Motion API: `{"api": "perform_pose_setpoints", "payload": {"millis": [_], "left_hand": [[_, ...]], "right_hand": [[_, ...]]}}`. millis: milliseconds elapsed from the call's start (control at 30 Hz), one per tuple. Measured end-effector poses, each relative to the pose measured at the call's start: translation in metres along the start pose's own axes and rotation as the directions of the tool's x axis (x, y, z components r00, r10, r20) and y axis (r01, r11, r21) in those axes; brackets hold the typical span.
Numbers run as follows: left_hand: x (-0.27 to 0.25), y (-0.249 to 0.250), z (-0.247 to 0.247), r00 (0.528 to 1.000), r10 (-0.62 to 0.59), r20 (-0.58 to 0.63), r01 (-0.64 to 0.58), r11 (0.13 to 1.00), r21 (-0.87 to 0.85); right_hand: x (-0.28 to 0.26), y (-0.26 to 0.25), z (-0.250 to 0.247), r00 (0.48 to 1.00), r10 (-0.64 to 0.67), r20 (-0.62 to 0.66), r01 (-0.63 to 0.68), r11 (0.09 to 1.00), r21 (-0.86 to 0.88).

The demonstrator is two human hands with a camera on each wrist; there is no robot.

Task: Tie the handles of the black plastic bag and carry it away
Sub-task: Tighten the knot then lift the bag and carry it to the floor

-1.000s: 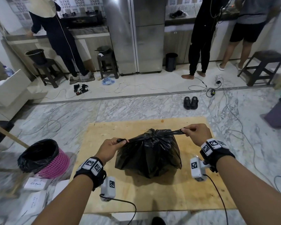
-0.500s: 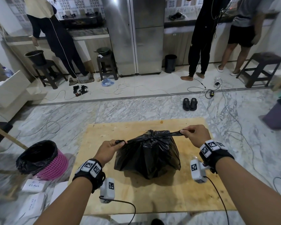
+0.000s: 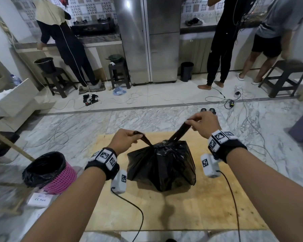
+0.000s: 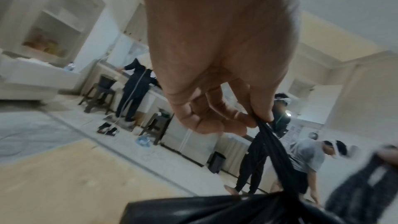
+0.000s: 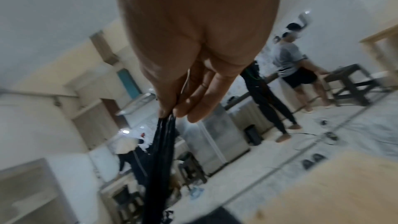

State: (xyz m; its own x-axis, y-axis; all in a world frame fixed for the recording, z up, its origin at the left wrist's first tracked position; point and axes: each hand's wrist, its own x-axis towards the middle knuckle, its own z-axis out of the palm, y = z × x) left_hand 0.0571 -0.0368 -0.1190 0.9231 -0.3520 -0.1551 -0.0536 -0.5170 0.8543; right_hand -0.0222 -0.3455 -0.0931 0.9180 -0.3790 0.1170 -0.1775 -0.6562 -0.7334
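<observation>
A full black plastic bag (image 3: 162, 165) sits on a wooden board (image 3: 199, 212) on the floor, its mouth gathered at a knot (image 3: 160, 144). My left hand (image 3: 128, 138) pinches the left handle (image 3: 145, 139), which runs down to the knot. My right hand (image 3: 202, 122) is raised higher and pinches the right handle (image 3: 179, 131), pulled taut. In the left wrist view the fingers (image 4: 226, 122) curl round the black strip (image 4: 277, 156) above the bag (image 4: 215, 210). The right wrist view shows thumb and fingers (image 5: 193, 108) pinching the stretched handle (image 5: 161, 146).
A pink bin (image 3: 49, 172) lined with a black bag stands left of the board, with white cards (image 3: 39, 199) beside it. Cables (image 3: 248, 123) trail over the marble floor. Three people stand at the kitchen counter (image 3: 101, 41) beyond, among stools (image 3: 285, 75) and a fridge (image 3: 147, 39).
Both hands have risen and moved inward, so the handles now slope upward from the knot instead of stretching sideways. The right hand has lifted higher than the left.
</observation>
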Motion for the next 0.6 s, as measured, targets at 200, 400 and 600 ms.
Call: {"api": "perform_pose_setpoints", "payload": {"millis": [200,400,600], "left_hand": [[0.018,0.054,0.022,0.989,0.124,0.083,-0.126,0.992,0.026],[0.019,0.063,0.031,0.970,0.134,0.204,-0.119,0.989,-0.084],[0.027,0.055,0.032,0.981,0.127,0.150,-0.119,0.991,-0.058]], "right_hand": [[0.007,-0.088,0.025,0.962,-0.240,0.128,0.223,0.966,0.134],[0.008,-0.096,0.040,0.953,-0.261,0.157,0.237,0.959,0.153],[0.006,-0.080,0.037,0.952,-0.259,0.163,0.188,0.914,0.360]]}}
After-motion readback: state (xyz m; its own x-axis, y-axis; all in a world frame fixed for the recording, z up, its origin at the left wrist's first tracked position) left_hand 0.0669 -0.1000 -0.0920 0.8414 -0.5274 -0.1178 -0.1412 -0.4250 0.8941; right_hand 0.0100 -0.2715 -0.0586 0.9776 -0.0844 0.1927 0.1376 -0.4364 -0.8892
